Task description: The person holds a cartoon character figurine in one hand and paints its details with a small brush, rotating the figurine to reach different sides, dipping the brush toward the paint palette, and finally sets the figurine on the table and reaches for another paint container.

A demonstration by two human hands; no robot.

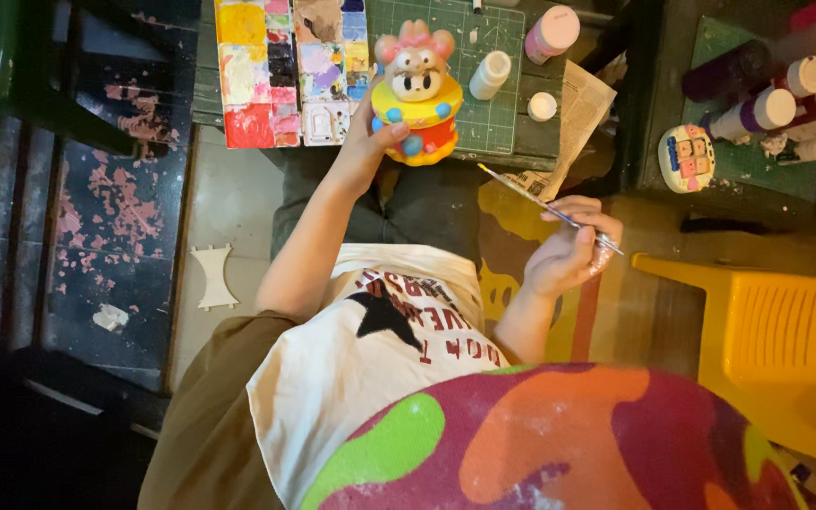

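My left hand (368, 142) is shut on a painted plaster figurine (417, 94), a pink-eared animal face on a yellow and red body with blue dots. I hold it upright over the near edge of a green cutting mat (498, 118). My right hand (569, 255) grips a thin paintbrush (521, 194) above my lap. The brush tip points up-left toward the figurine and stays a short way from it. A paint palette (276, 71) with several coloured wells lies just left of the figurine.
A white bottle (491, 74), a pink-capped bottle (552, 33), a loose cap (542, 106) and newspaper (586, 99) lie on the low table. Several paint bottles (767, 109) and a small painted piece (687, 158) sit at right. A yellow stool (767, 349) stands beside my right arm.
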